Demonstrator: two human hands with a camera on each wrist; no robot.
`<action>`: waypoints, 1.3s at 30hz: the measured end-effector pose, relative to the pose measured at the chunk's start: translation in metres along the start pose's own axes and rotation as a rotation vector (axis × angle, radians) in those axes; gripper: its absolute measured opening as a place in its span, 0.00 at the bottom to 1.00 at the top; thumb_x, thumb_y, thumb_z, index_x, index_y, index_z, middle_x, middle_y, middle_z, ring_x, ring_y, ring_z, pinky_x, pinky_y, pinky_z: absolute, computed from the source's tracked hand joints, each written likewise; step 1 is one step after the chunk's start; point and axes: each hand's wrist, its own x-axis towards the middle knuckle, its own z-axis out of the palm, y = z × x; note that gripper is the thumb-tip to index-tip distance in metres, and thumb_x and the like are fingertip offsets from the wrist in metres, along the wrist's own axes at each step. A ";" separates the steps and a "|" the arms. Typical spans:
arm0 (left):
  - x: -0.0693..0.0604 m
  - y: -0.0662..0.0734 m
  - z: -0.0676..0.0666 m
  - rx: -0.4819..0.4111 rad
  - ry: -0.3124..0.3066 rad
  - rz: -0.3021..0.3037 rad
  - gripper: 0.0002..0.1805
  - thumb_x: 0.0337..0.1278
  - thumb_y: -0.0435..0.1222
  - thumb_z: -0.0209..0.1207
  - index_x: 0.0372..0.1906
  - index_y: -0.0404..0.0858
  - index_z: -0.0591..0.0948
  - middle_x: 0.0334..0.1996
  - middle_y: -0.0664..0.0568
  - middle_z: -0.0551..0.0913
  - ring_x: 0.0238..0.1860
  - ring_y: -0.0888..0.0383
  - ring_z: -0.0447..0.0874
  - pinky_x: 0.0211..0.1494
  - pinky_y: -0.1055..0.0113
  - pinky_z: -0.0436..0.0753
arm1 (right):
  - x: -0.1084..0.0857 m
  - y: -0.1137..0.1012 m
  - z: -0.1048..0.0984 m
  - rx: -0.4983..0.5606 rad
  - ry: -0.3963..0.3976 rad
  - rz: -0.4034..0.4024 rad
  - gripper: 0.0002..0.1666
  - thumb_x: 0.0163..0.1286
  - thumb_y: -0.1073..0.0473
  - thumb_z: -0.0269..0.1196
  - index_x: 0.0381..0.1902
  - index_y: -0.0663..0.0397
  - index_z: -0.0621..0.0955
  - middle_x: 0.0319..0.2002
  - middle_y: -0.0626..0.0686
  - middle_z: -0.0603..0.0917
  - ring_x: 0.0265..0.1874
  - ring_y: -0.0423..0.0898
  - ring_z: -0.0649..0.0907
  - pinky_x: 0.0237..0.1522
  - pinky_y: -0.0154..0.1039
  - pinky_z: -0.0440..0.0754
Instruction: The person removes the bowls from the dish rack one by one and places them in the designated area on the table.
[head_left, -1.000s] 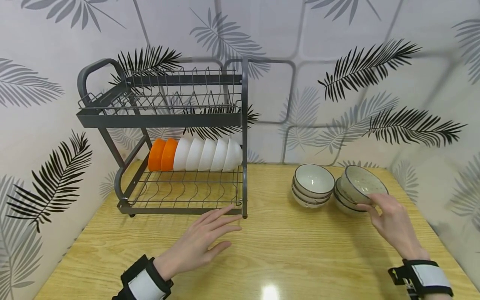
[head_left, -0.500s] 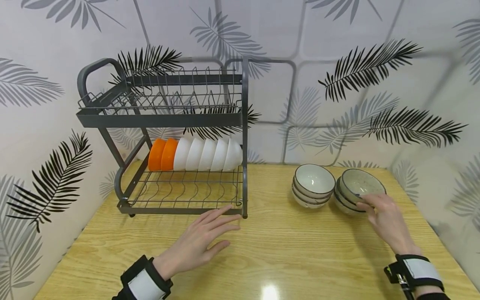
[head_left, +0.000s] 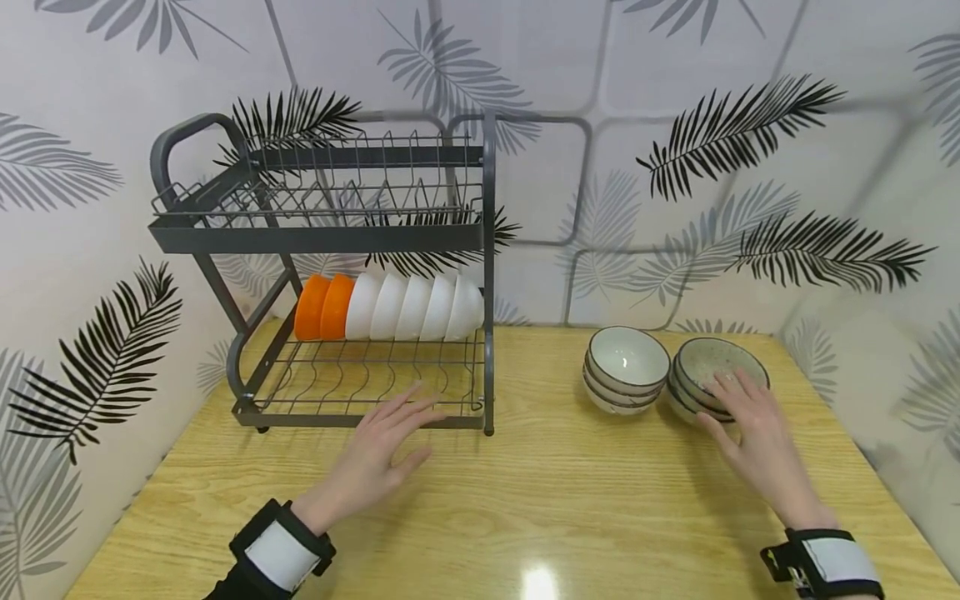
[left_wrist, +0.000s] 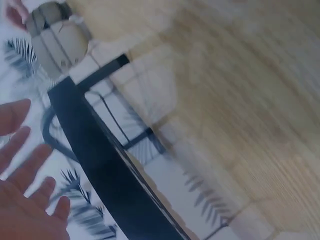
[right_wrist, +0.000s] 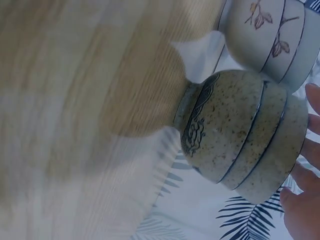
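My right hand has its fingers spread at the near rim of a stack of speckled grey-green bowls. Nothing is held in it. In the right wrist view its fingertips lie close to the rim of the topmost speckled bowl; whether they touch is unclear. Left of this stack stands another one, of off-white bowls with dark rims and a leaf print. My left hand hovers with relaxed, spread fingers before the front edge of a dark two-tier dish rack, holding nothing.
On the rack's lower tier, two orange bowls and several white bowls stand on edge in a row at the back. The upper tier's wire slots hold no dishes. A leaf-patterned wall closes off the wooden table behind.
The right hand has set the tilted speckled bowl down into its stack, let go of its rim and spread its fingers. The left hand has shifted slightly left and up.
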 end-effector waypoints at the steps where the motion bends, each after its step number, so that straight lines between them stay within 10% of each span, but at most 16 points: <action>1: 0.001 -0.004 -0.002 -0.004 0.022 -0.023 0.26 0.59 0.35 0.68 0.64 0.41 0.78 0.70 0.45 0.76 0.76 0.39 0.63 0.71 0.30 0.66 | -0.001 -0.003 0.000 0.002 0.000 -0.002 0.27 0.61 0.64 0.71 0.57 0.70 0.80 0.61 0.76 0.77 0.65 0.76 0.70 0.72 0.72 0.60; 8: 0.011 -0.030 -0.020 -0.150 0.168 -0.179 0.29 0.58 0.25 0.64 0.66 0.30 0.73 0.70 0.35 0.71 0.77 0.33 0.57 0.73 0.27 0.60 | -0.007 -0.025 0.003 0.025 0.010 -0.050 0.28 0.60 0.65 0.70 0.59 0.67 0.79 0.65 0.75 0.74 0.75 0.66 0.65 0.83 0.52 0.51; 28: 0.028 -0.092 -0.070 -0.318 0.210 -0.611 0.38 0.71 0.34 0.54 0.78 0.28 0.50 0.77 0.28 0.51 0.77 0.30 0.49 0.77 0.31 0.54 | -0.018 -0.071 0.017 0.107 -0.153 -0.104 0.30 0.61 0.63 0.70 0.62 0.62 0.79 0.73 0.65 0.69 0.79 0.29 0.47 0.77 0.22 0.38; 39: 0.041 -0.124 -0.075 -0.463 0.240 -0.683 0.39 0.75 0.37 0.48 0.78 0.27 0.44 0.76 0.26 0.52 0.75 0.31 0.54 0.77 0.38 0.60 | -0.022 -0.084 0.019 0.180 -0.239 -0.093 0.30 0.67 0.59 0.67 0.66 0.56 0.77 0.74 0.63 0.68 0.78 0.30 0.48 0.73 0.17 0.40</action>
